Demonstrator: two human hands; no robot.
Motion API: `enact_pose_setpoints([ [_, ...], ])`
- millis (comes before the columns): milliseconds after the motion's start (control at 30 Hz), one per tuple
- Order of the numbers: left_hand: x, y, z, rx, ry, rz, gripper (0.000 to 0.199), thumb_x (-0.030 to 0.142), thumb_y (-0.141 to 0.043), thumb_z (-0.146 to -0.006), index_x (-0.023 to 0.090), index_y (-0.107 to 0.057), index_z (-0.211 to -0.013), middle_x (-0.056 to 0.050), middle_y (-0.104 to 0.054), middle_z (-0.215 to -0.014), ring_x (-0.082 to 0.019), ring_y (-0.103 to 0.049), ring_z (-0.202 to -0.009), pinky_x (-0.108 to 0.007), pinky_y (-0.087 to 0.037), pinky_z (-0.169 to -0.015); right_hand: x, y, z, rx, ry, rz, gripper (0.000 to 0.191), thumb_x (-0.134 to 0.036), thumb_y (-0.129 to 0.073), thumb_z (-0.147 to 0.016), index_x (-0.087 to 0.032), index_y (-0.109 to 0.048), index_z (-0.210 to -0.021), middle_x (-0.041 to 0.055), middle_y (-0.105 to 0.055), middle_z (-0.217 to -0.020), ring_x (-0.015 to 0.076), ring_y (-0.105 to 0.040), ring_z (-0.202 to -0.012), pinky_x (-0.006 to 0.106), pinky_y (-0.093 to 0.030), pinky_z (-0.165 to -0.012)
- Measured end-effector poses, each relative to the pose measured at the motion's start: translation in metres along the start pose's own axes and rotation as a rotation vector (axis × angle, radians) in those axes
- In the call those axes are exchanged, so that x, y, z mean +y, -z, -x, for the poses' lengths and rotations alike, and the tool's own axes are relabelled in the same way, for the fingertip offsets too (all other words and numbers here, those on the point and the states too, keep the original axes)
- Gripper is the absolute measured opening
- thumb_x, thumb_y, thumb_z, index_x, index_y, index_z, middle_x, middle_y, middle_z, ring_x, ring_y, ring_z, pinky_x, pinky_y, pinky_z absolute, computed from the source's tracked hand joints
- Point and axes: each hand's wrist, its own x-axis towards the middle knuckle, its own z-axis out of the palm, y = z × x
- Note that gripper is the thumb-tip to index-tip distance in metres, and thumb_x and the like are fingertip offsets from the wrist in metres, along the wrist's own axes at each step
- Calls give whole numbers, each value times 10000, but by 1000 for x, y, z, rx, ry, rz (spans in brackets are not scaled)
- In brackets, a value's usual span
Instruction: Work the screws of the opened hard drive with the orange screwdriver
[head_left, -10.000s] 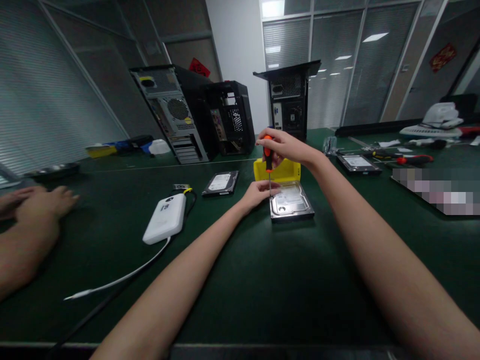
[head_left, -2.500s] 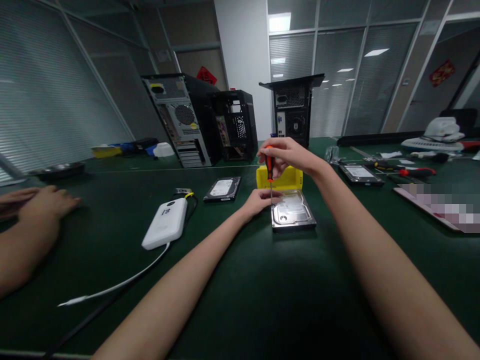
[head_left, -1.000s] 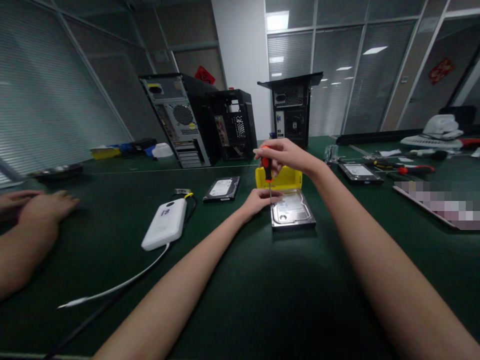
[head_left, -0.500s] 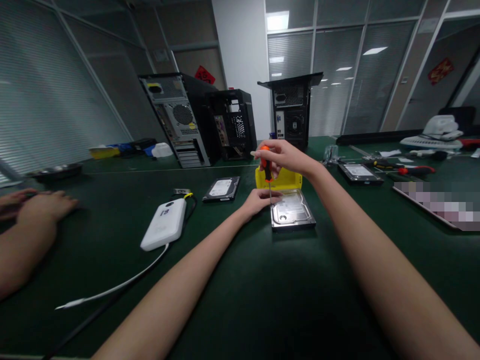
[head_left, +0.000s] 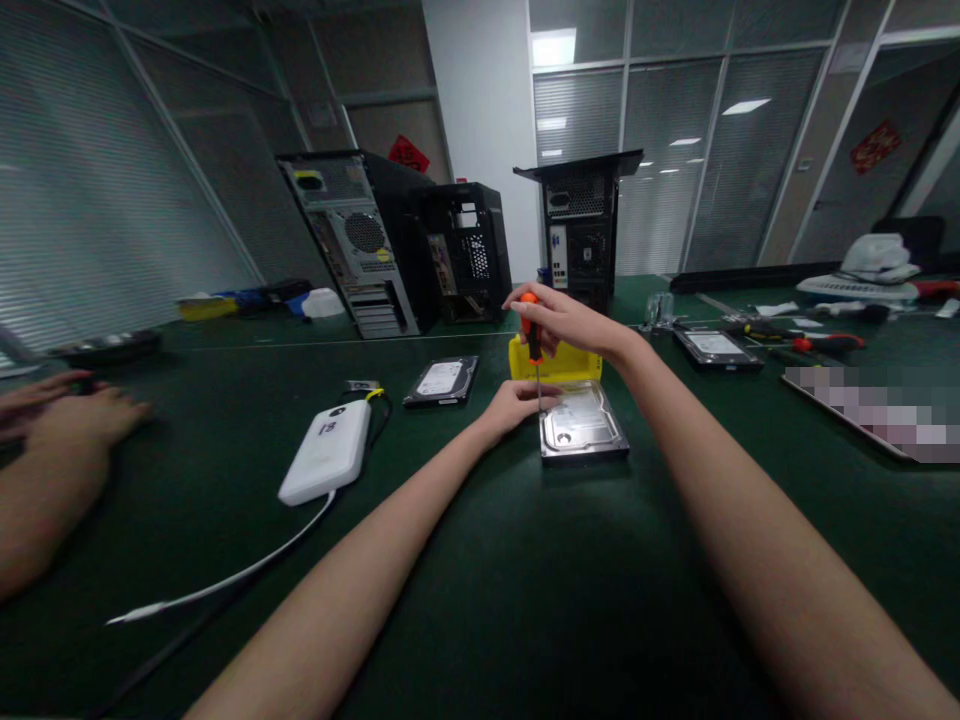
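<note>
- The silver hard drive [head_left: 585,425] is lying flat on the green table [head_left: 487,590], roughly in the middle of the view, label side up, in front of an open yellow case [head_left: 581,362].
- The orange-and-black screwdriver [head_left: 535,347] is standing nearly upright, its shaft reaching down to the drive's left edge.
- The right hand [head_left: 568,318] is gripping the screwdriver's handle from above, fingers closed around it.
- The left hand [head_left: 514,404] is resting low by the drive's left side, its fingers reaching over the edge near the shaft; I cannot tell whether they are pinching the shaft or only lying on the drive.
- The two hands are staying clear of each other, the right one above the left.
- A second hard drive [head_left: 441,381] is lying left of the yellow case, near the left hand.
- Farther left, a white device [head_left: 326,452] is trailing a white cable [head_left: 247,570] towards the lower left.
- On the right, a third drive [head_left: 714,346] is lying beside red-handled pliers [head_left: 832,343].
- At the far left, a co-worker's hands [head_left: 79,425] are sitting close together.
- Behind, three computer towers [head_left: 401,230] are standing along the table.
</note>
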Motion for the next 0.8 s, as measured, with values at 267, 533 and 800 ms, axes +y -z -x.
enact_pose_setpoints([
  [267,-1,-1,0,13,13,-9,296,259,-745,-719,111,-737,-975,-108,-731,-1035,-242,-646,-1019,-362,-446,-974,-1,2,-2,-39,91,35,277,-429,-557,-864,-153,-524,-863,7,-610,-685,53,-523,-457,166,-442,-433],
  [533,-7,2,-4,-5,6,-14,328,279,-740,-730,106,-728,-1008,-114,-725,-1045,-234,-647,-1009,-343,-457,-956,1,1,-2,-52,71,14,289,-440,-577,-847,-171,-473,-840,16,-628,-688,70,-546,-478,178,-455,-431],
  [800,-6,1,-3,0,7,-12,311,259,-735,-735,107,-728,-1006,-108,-730,-1032,-227,-653,-989,-341,-458,-950,4,0,-1,9,123,118,267,-369,-569,-865,-189,-526,-1058,-8,-582,-697,83,-554,-528,172,-454,-422],
])
